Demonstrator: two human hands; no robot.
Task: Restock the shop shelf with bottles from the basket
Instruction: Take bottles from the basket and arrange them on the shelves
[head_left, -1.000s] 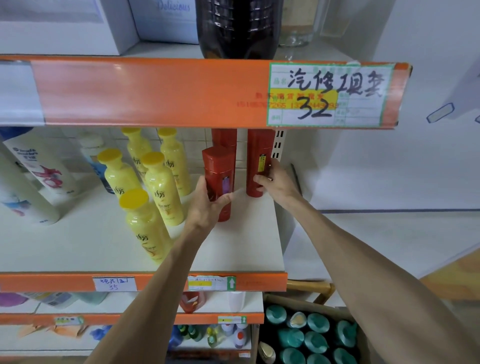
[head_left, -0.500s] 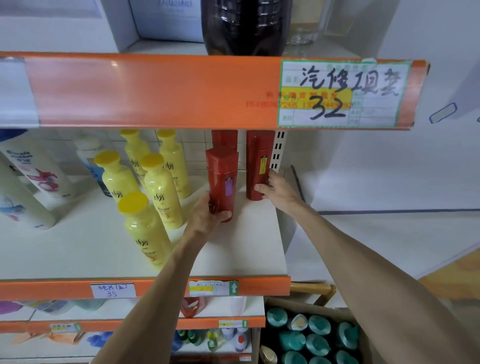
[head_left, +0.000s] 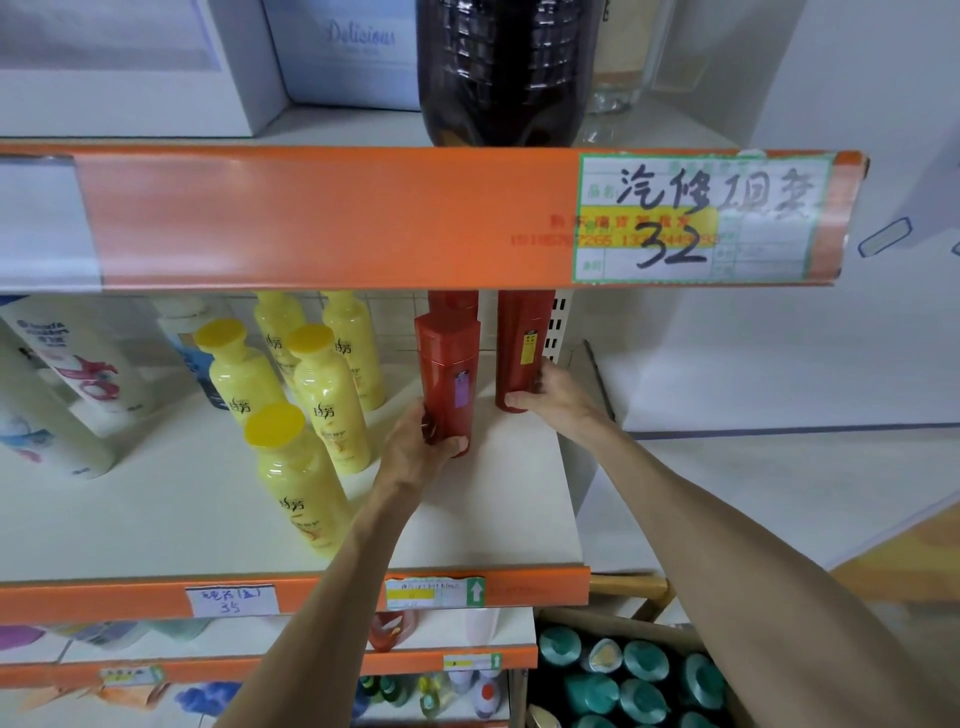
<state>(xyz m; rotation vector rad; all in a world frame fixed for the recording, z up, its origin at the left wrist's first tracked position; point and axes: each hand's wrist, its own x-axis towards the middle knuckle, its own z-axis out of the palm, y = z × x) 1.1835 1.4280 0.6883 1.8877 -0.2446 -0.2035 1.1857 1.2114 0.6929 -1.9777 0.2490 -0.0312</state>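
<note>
From the head camera, the left hand (head_left: 422, 457) curls round the base of the near red bottle (head_left: 449, 371), likely to line it up. The right hand (head_left: 551, 396) grips the far red bottle (head_left: 522, 345), apparently to steady it. The white shelf (head_left: 478, 525) holds yellow bottles (head_left: 327, 395) on the left. The basket (head_left: 618, 622) sits low on the right.
</note>
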